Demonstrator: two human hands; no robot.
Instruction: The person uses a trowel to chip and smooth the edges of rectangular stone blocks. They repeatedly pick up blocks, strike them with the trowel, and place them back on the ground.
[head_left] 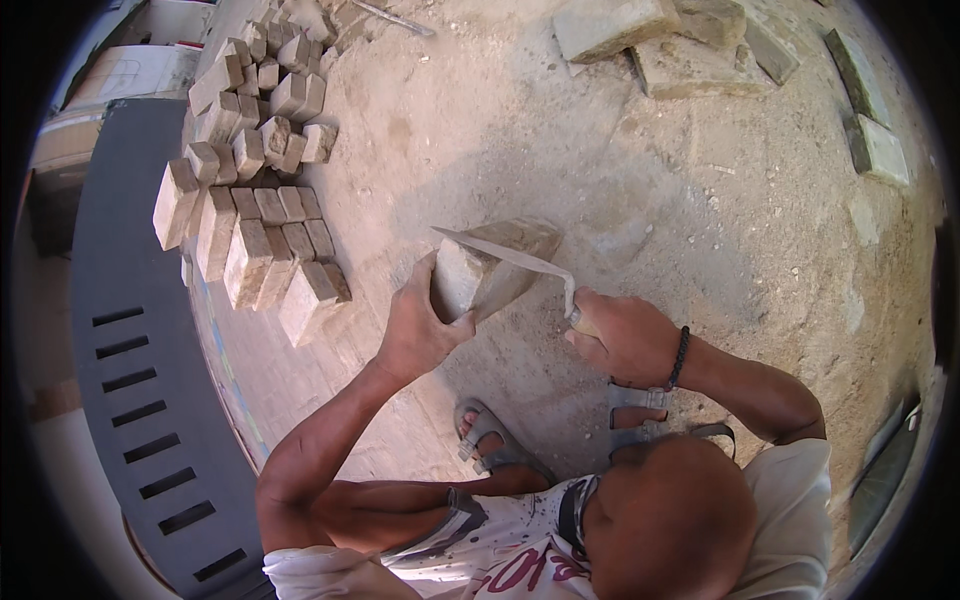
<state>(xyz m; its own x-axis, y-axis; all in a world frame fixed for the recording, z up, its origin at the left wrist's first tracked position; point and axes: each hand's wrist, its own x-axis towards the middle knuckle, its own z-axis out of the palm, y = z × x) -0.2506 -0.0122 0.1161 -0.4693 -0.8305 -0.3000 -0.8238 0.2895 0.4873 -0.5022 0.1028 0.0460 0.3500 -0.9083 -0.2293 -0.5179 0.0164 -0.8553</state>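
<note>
Rough matt stone brick (487, 272), smooth metal trowel blade (500, 253).

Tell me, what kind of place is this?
Probably an outdoor building site. The ground is sandy dirt, bricks are stacked at the left, and the left hand holds a brick while the right hand works it with a trowel.

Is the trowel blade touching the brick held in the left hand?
Touching. The head view shows the trowel blade lying across the top face of the brick, which the left hand grips.

A pale, dusty rectangular stone brick (490, 270) sits tilted just above frame centre; a thin steel-bladed trowel (510, 258) lies across its top, tip toward ten o'clock.
</note>
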